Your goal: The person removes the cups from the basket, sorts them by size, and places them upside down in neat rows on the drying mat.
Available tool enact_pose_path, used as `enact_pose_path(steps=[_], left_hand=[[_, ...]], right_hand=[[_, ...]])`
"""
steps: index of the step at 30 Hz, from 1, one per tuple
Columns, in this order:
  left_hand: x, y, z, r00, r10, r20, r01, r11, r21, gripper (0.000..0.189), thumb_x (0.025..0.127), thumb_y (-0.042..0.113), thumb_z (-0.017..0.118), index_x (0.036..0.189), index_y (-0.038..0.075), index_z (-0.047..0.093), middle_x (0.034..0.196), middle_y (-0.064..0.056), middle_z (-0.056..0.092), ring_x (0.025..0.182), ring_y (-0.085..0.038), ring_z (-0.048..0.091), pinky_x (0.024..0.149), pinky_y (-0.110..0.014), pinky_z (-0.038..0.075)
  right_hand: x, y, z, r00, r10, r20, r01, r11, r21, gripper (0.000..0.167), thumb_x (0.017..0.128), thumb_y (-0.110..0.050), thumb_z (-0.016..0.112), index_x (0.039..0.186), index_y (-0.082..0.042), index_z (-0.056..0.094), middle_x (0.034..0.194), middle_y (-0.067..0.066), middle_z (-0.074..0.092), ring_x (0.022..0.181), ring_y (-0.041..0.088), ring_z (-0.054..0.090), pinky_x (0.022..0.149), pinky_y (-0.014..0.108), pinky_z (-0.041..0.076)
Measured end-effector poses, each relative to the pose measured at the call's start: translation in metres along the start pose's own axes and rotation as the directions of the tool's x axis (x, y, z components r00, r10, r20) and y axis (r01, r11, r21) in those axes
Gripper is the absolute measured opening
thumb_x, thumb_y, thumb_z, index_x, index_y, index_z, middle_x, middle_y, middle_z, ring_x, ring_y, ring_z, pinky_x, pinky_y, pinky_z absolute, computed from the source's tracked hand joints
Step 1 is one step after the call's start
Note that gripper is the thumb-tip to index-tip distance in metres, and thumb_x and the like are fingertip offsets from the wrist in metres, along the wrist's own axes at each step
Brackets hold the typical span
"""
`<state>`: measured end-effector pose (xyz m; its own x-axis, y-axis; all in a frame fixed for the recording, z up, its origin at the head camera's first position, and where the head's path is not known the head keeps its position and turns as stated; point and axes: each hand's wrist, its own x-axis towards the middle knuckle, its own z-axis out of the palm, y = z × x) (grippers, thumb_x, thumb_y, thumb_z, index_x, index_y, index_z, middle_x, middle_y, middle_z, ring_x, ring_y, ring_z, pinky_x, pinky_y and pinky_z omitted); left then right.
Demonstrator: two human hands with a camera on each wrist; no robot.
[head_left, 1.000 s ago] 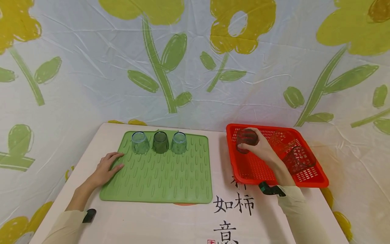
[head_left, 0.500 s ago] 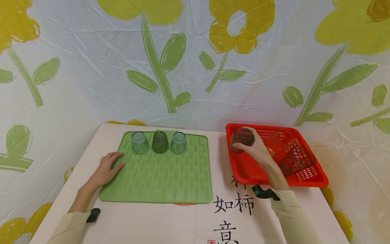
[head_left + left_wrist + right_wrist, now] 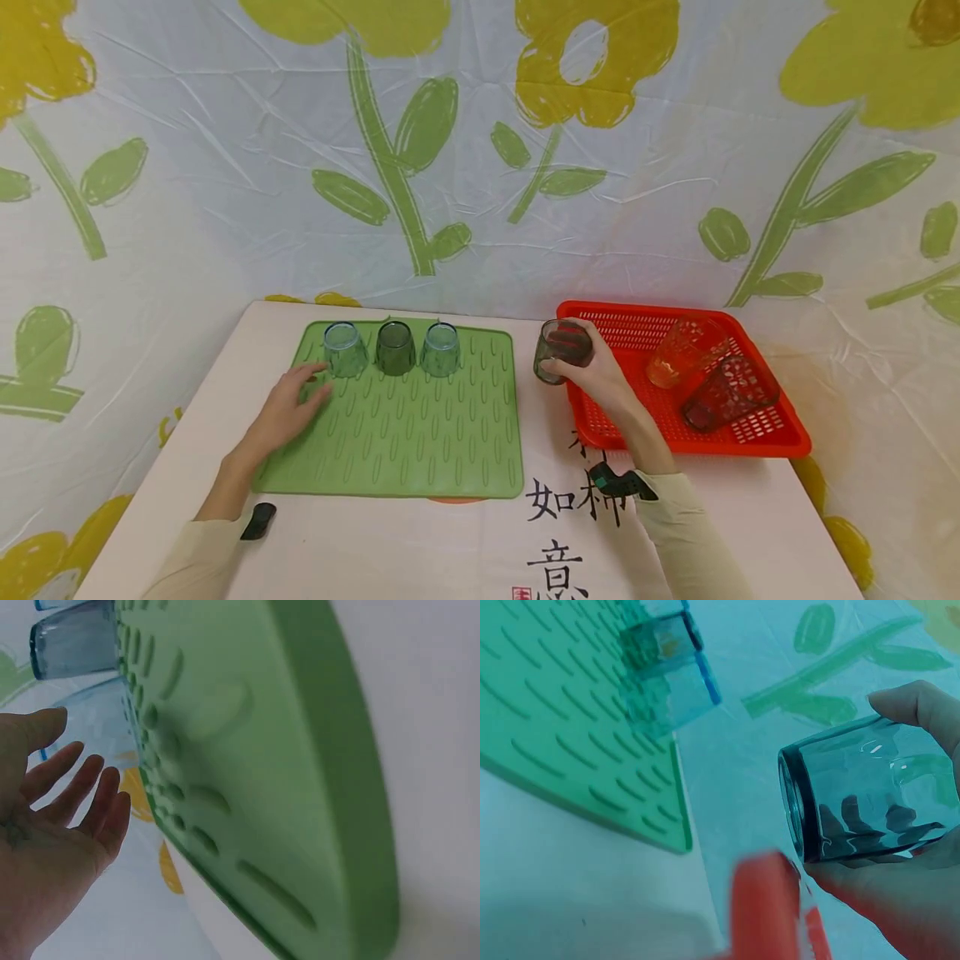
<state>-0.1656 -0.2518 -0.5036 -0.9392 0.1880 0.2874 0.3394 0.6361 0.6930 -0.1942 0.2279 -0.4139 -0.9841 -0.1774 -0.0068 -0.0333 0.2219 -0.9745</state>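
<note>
My right hand (image 3: 603,371) grips a dark grey drinking glass (image 3: 552,348) just above the left rim of the red basket (image 3: 576,408). In the right wrist view, thumb and fingers wrap round this tilted glass (image 3: 855,769). Over the left side of the green drying mat (image 3: 405,442), my left hand (image 3: 285,408) has loosely spread fingers and holds nothing. Nearest to it is a light blue glass (image 3: 346,354). Beside that stand a dark glass (image 3: 395,354) and another light blue glass (image 3: 441,354), in a row along the mat's back, narrower ends up.
Inside the basket lie a clear glass (image 3: 686,354), tinted by the red, and a dark glass (image 3: 731,396), both tilted. The white table (image 3: 360,550) has black printed characters in front of the basket. Behind it hangs a flower-printed cloth (image 3: 480,275).
The right hand has lifted the dark glass from inside the basket and moved it left to the rim. My left hand has shifted right, from the mat's left edge to over the mat.
</note>
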Motion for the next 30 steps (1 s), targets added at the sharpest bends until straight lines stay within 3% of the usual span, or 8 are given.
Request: enact_pose_path(steps=[7, 13, 16, 20, 26, 30], left_hand=[[0.002, 0.017, 0.016, 0.999, 0.034, -0.023, -0.035, 0.999, -0.04, 0.036, 0.102, 0.001, 0.062, 0.134, -0.014, 0.056, 0.126, -0.032, 0.058, 0.11, -0.046, 0.059, 0.09, -0.06, 0.05], [0.008, 0.03, 0.031, 0.999, 0.04, -0.001, -0.04, 0.995, -0.093, 0.036, 0.103, 0.004, 0.062, 0.135, -0.011, 0.057, 0.129, -0.029, 0.061, 0.111, -0.042, 0.061, 0.091, -0.058, 0.052], [0.01, 0.037, 0.036, 0.999, 0.041, 0.007, -0.04, 0.991, -0.131, 0.037, 0.104, 0.007, 0.061, 0.137, -0.009, 0.057, 0.131, -0.027, 0.061, 0.112, -0.039, 0.062, 0.092, -0.055, 0.052], [0.012, 0.051, 0.044, 0.999, 0.031, 0.019, -0.027, 0.983, -0.18, 0.037, 0.105, 0.01, 0.061, 0.139, -0.005, 0.058, 0.131, -0.024, 0.062, 0.113, -0.033, 0.062, 0.094, -0.051, 0.052], [0.016, 0.072, 0.055, 0.999, 0.045, 0.03, -0.037, 0.97, -0.242, 0.037, 0.105, 0.012, 0.061, 0.14, 0.001, 0.059, 0.13, -0.016, 0.064, 0.113, -0.027, 0.062, 0.095, -0.043, 0.053], [0.019, 0.08, 0.062, 0.997, 0.065, 0.036, -0.052, 0.958, -0.283, 0.038, 0.105, 0.014, 0.062, 0.141, 0.002, 0.059, 0.129, -0.011, 0.065, 0.113, -0.025, 0.063, 0.096, -0.042, 0.053]], right_hand=[[0.0, 0.007, 0.023, 0.998, -0.05, 0.044, 0.047, 0.997, 0.064, 0.068, 0.09, -0.006, 0.078, 0.148, -0.011, 0.042, 0.144, 0.019, 0.054, 0.13, 0.034, 0.055, 0.099, 0.027, 0.052], [-0.001, 0.009, 0.042, 0.993, -0.085, 0.085, 0.075, 0.991, 0.108, 0.07, 0.089, -0.004, 0.078, 0.148, -0.008, 0.041, 0.146, 0.022, 0.051, 0.131, 0.032, 0.055, 0.109, 0.041, 0.046], [-0.002, 0.009, 0.052, 0.99, -0.086, 0.11, 0.075, 0.992, 0.098, 0.071, 0.089, -0.004, 0.078, 0.148, -0.008, 0.04, 0.145, 0.022, 0.051, 0.132, 0.034, 0.054, 0.11, 0.042, 0.045], [-0.001, 0.009, 0.064, 0.989, -0.081, 0.124, 0.07, 0.994, 0.087, 0.072, 0.088, -0.003, 0.078, 0.148, -0.008, 0.039, 0.142, 0.021, 0.053, 0.132, 0.038, 0.053, 0.107, 0.035, 0.048], [0.0, 0.015, 0.079, 0.985, -0.116, 0.126, 0.102, 0.988, 0.113, 0.071, 0.087, -0.001, 0.078, 0.147, -0.005, 0.04, 0.141, 0.025, 0.053, 0.131, 0.041, 0.052, 0.111, 0.046, 0.044], [-0.001, 0.02, 0.088, 0.986, -0.119, 0.119, 0.101, 0.984, 0.15, 0.072, 0.086, -0.002, 0.079, 0.147, -0.006, 0.041, 0.14, 0.023, 0.055, 0.131, 0.042, 0.052, 0.111, 0.045, 0.044]])
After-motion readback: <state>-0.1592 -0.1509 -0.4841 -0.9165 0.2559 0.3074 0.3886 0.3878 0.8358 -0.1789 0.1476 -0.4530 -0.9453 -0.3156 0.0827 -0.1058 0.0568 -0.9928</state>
